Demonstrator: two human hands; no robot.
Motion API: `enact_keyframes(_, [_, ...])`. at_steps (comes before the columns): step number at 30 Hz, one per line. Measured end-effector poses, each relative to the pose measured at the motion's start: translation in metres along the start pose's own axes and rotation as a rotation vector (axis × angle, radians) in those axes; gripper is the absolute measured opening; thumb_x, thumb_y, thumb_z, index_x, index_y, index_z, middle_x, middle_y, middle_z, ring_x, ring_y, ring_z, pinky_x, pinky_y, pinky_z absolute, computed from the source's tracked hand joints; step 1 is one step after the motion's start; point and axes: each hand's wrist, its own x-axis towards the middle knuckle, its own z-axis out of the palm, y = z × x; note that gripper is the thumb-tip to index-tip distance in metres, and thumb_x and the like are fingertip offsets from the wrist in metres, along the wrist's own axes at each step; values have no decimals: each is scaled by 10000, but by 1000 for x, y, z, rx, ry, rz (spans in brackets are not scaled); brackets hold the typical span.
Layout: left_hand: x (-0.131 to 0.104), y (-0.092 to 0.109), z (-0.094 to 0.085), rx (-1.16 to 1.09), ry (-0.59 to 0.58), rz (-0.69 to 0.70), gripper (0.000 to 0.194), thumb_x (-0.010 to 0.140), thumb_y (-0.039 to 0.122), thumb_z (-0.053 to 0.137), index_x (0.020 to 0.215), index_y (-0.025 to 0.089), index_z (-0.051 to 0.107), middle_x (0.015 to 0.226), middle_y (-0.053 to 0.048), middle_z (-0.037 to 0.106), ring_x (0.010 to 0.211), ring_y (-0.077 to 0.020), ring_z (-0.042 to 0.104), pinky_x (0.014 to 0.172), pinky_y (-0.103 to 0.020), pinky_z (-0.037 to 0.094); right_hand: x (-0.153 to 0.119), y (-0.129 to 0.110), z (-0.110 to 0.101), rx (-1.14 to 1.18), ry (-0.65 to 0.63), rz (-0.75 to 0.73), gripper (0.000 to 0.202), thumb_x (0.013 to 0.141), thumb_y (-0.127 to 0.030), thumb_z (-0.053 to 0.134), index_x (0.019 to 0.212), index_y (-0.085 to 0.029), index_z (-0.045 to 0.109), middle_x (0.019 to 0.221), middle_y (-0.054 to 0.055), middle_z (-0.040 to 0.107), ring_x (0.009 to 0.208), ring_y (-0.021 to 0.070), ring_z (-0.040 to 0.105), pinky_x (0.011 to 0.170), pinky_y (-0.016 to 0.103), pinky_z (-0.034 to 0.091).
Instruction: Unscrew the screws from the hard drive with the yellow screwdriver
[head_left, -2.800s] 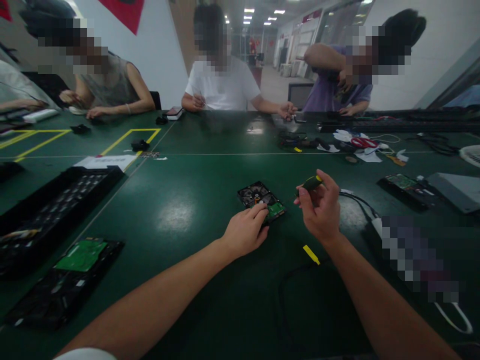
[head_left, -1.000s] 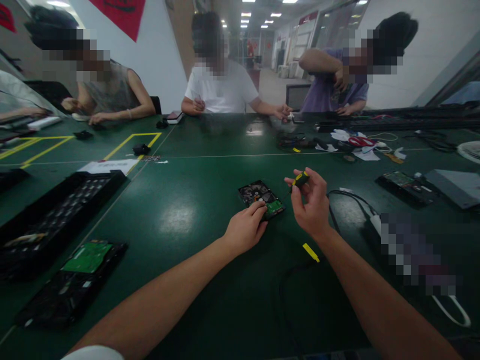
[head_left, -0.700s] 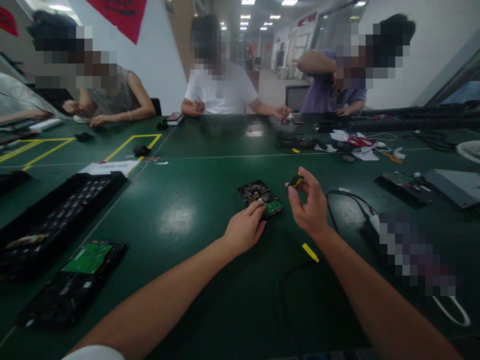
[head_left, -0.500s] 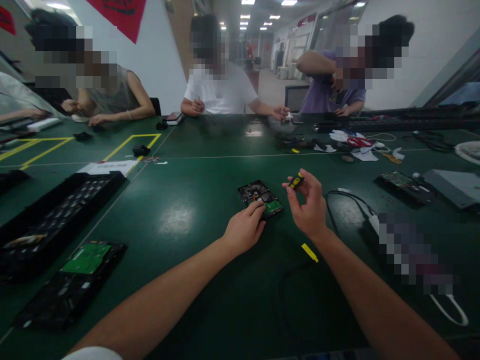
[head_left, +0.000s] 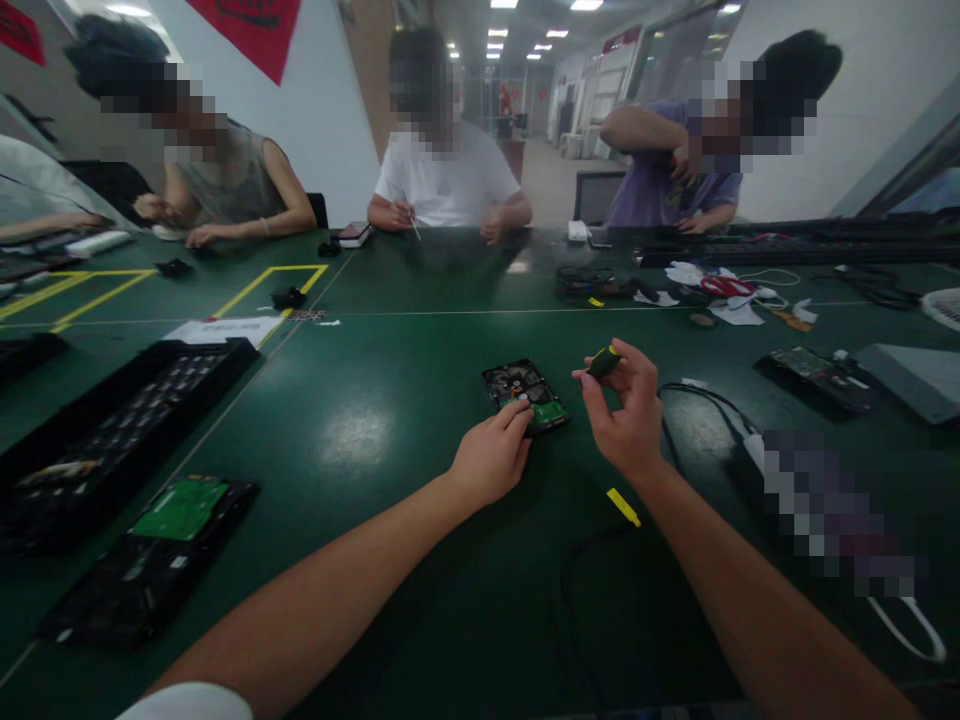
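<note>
A black hard drive with a green circuit board lies tilted on the green table ahead of me. My left hand grips its near edge, fingers on top, covering part of the board. To the right of the drive and above the table, my right hand pinches a short screwdriver by its black-and-yellow handle. No shaft can be made out. The two hands are apart.
Another drive-like unit with a green board lies at near left, beside a long black tray. On the right are a power strip, a drive and a grey box. A yellow-tagged cable runs nearby. Several people sit opposite.
The screwdriver has turned slightly in my right hand; my left hand stays on the hard drive. The person opposite in white has drawn one hand back from a small white object.
</note>
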Motion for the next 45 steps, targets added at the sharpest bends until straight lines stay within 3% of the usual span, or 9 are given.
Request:
enact_keyframes(14, [-1,-1,-1,10,21,22,446,1015,234,506,1455,165,500,1577,-137,524,1321,-307,643,1051,-463,610,2,-13,-1,247,-93,66,512,984,-190,684,1426,-344,479,1409,63,671,1166,260,748,1059,523,606])
enact_keyframes(30, [0,1,-3,0,15,11,440,1005,227,517,1443,185,505,1574,-130,526,1319,-305,647,1052,-465,610,5,-14,-1,253,-51,66,456,957,-194,729,1354,-306,535,1267,65,739,1119,257,766,1025,529,629])
enact_keyframes(45, [-1,1,-4,0,9,4,441,1012,236,510,1449,185,501,1580,-131,522,1333,-308,638,1059,-471,607,5,-10,-2,228,-39,75,473,955,-246,742,1369,-314,524,1262,63,737,1091,257,775,995,519,645])
